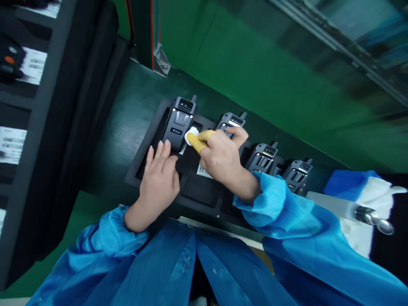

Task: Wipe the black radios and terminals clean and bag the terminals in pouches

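A black handheld two-way radio marked "Riton" stands in a black foam tray, the first of a row. My right hand, with yellow finger cots on two fingers, pinches a white cloth wipe against the radio's lower right side. My left hand lies flat on the tray, its fingertips at the radio's bottom end. Three more radios stand to the right, and one is partly hidden behind my right hand. A small white paper label lies under my right hand.
The tray sits on a dark green bench mat. Black shelving with white paper labels runs along the left. A green wall panel rises behind. A steel bar and blue-and-white cloth lie at the right.
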{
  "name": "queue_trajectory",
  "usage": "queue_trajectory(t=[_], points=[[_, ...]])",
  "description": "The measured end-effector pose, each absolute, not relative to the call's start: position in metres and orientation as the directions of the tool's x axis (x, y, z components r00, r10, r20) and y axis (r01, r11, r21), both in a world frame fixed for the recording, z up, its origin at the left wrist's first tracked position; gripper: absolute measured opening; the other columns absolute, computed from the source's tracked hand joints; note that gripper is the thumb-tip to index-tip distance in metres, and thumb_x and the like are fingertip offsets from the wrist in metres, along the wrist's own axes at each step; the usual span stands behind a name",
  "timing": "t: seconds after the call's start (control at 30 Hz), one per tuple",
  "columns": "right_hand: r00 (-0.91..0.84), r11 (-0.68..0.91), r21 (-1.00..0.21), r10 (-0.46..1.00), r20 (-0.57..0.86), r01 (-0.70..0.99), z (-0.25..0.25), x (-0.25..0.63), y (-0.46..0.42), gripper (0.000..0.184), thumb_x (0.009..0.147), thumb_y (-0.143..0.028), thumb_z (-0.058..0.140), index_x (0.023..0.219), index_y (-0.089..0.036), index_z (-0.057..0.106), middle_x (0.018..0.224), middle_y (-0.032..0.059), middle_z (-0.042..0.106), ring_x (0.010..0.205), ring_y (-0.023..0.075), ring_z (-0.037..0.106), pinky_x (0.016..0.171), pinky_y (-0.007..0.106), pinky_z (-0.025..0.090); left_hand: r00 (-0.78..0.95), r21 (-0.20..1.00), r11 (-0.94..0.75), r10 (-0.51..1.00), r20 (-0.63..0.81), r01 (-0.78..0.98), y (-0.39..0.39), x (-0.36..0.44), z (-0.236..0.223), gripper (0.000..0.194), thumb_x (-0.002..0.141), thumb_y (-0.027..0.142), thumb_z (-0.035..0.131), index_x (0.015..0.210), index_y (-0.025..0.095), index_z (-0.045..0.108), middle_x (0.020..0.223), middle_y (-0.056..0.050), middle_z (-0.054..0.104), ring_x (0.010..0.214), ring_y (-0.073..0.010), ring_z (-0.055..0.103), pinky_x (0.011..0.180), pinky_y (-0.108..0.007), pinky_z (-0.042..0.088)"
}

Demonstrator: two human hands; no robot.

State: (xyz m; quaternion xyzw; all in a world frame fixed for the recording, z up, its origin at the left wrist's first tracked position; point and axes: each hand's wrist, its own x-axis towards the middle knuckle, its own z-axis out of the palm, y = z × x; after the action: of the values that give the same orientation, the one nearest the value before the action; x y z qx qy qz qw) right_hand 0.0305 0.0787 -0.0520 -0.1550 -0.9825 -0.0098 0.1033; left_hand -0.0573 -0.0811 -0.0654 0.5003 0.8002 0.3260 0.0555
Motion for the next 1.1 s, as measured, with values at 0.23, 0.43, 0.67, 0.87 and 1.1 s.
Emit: queue_trajectory(t=[0.23,0.43,0.67,0.87,1.1], points=[[-0.929,0.948,-0.126,0.313,0.195,0.293,-0.068,0.02,0.064,0.034,0.093,-0.013,0.042,0.102,-0.028,0.072,0.095,0.0014,0.063,0.092,0.0173,0.046,0.087,0.041,0.018,-0.524,0.623,0.232,0.783,0.336,0.747,-0.085,-0.06,-0.066,0.034,0.087,0.004,0.041,0.118,0.013,0.054,0.138,-0.02,0.058,0.135,-0.0268,0.049,0.117,-0.053,0.034],[-0.963,0.981,-0.178,0.119,0.242,0.077,-0.06,0.033,0.051,0.034,0.097,-0.015,0.04,0.098,-0.027,0.072,0.091,-0.0011,0.065,0.086,0.0145,0.046,0.088,0.039,0.017,-0.654,0.769,0.119,0.616,0.439,0.629,-0.093,-0.061,-0.067,0.043,0.09,0.004,0.04,0.129,0.021,0.045,0.152,-0.012,0.045,0.143,-0.0216,0.038,0.12,-0.049,0.029],[-0.939,0.941,-0.176,0.315,0.136,0.29,-0.056,-0.003,0.056,0.037,0.097,-0.015,0.037,0.088,-0.022,0.072,0.094,0.003,0.062,0.093,0.019,0.046,0.089,0.042,0.017,-0.698,0.818,0.128,0.604,0.385,0.561,-0.094,-0.063,-0.07,0.044,0.092,0.008,0.035,0.135,0.021,0.037,0.155,-0.014,0.038,0.146,-0.0231,0.031,0.12,-0.05,0.029],[-0.978,0.977,-0.183,0.136,0.157,0.106,-0.039,0.024,0.035,0.034,0.094,-0.012,0.042,0.083,-0.021,0.072,0.088,0.002,0.063,0.085,0.0158,0.047,0.086,0.04,0.017,-0.7,0.792,0.139,0.575,0.424,0.594,-0.095,-0.065,-0.073,0.042,0.092,0.008,0.035,0.133,0.017,0.038,0.151,-0.018,0.042,0.145,-0.0221,0.034,0.119,-0.047,0.033],[-0.756,0.807,-0.243,0.59,0.285,0.538,-0.02,0.136,0.06,0.04,0.082,-0.003,0.045,0.096,-0.027,0.074,0.093,0.0017,0.064,0.089,0.0157,0.052,0.082,0.04,0.021,-0.673,0.753,0.153,0.585,0.453,0.639,-0.093,-0.071,-0.073,0.043,0.088,0.01,0.044,0.131,0.011,0.044,0.145,-0.025,0.047,0.14,-0.0279,0.043,0.116,-0.052,0.035]])
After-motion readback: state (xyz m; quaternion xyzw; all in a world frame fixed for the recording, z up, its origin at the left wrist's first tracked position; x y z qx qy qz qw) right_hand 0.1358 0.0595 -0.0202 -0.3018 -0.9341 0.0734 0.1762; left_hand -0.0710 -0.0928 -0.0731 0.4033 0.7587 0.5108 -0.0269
